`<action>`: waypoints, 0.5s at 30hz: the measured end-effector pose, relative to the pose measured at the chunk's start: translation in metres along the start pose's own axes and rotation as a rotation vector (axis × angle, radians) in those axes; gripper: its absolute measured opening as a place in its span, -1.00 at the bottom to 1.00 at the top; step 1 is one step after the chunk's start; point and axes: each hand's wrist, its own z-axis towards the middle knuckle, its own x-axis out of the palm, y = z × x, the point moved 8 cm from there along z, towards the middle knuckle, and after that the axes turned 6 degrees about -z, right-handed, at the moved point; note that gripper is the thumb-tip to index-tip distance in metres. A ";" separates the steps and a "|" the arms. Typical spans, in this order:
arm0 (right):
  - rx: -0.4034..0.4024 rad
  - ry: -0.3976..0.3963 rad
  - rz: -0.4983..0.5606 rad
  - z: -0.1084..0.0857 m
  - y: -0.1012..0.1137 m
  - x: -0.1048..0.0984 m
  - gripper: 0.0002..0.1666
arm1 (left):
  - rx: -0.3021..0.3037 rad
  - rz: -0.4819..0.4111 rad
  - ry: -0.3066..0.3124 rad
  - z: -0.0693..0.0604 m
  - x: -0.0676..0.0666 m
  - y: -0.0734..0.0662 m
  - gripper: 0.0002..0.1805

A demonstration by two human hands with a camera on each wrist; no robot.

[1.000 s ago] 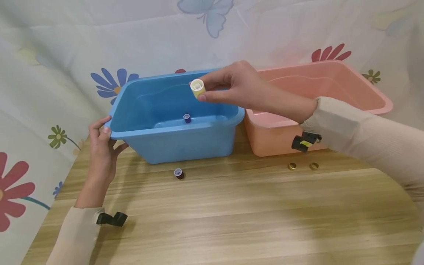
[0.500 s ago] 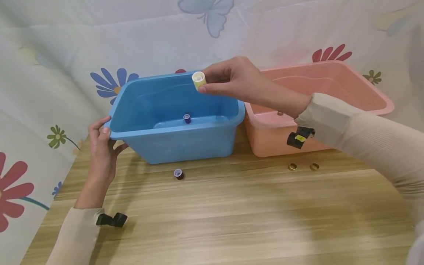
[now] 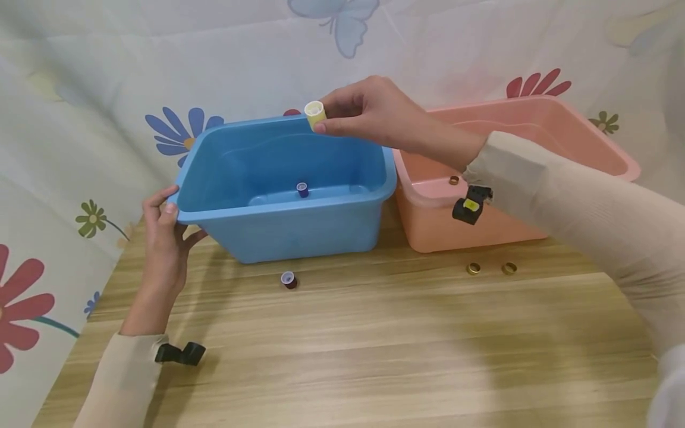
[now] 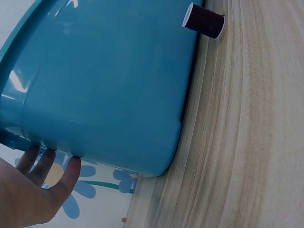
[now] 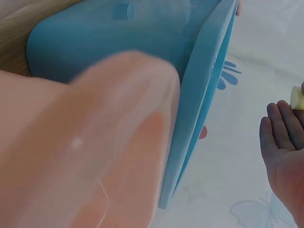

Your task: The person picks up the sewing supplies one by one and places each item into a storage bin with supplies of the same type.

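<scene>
My right hand [image 3: 380, 113] pinches a pale yellow thread spool [image 3: 316, 116] between thumb and fingers, up above the back rim of the blue tub [image 3: 289, 229]. In the right wrist view the yellow spool [image 5: 297, 98] shows only partly, at the right edge. At the tub's left corner my left hand [image 3: 163, 241] grips the rim, with several fingers [image 4: 71, 175] against the outer wall in the left wrist view. A dark purple thread spool [image 3: 302, 190] is inside the blue tub. Another dark spool [image 3: 289, 280] stands on the table in front.
Right of the blue tub stands a pink tub [image 3: 460, 223] with a small brass-coloured ring [image 3: 453, 180] inside. Two gold rings, a left one [image 3: 473, 268] and a right one [image 3: 509, 268], lie before it on the wooden table [image 3: 374, 345]. A flowered curtain [image 3: 225, 65] hangs behind.
My right hand has risen with the yellow thread spool, from over the blue tub's inside to its back rim. The ring in the pink tub has come into sight. My left hand stays put.
</scene>
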 end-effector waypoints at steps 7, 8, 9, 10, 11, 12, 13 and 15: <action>-0.009 0.006 -0.044 0.013 -0.002 -0.002 -0.51 | 0.001 -0.010 -0.006 0.000 0.000 -0.001 -0.43; -0.007 0.008 -0.046 0.015 -0.002 -0.002 -0.50 | -0.001 -0.011 -0.006 0.000 0.000 -0.001 -0.43; -0.009 0.008 -0.044 0.017 -0.002 -0.003 -0.50 | -0.003 -0.011 -0.006 0.000 0.000 0.000 -0.43; -0.008 0.009 -0.042 0.019 -0.002 -0.003 -0.49 | -0.005 -0.013 -0.005 0.000 0.000 0.000 -0.43; -0.011 0.011 -0.040 0.020 -0.002 -0.004 -0.49 | -0.007 -0.015 -0.003 0.000 0.000 0.000 -0.43; -0.014 0.016 -0.038 0.022 -0.002 -0.004 -0.49 | -0.008 -0.017 -0.001 0.000 0.000 0.000 -0.43; -0.012 0.025 -0.040 0.024 -0.003 -0.004 -0.49 | -0.010 -0.020 0.000 -0.001 0.000 0.001 -0.43; -0.017 0.042 -0.052 0.028 -0.003 -0.003 -0.49 | -0.015 -0.022 0.004 -0.001 0.000 0.001 -0.43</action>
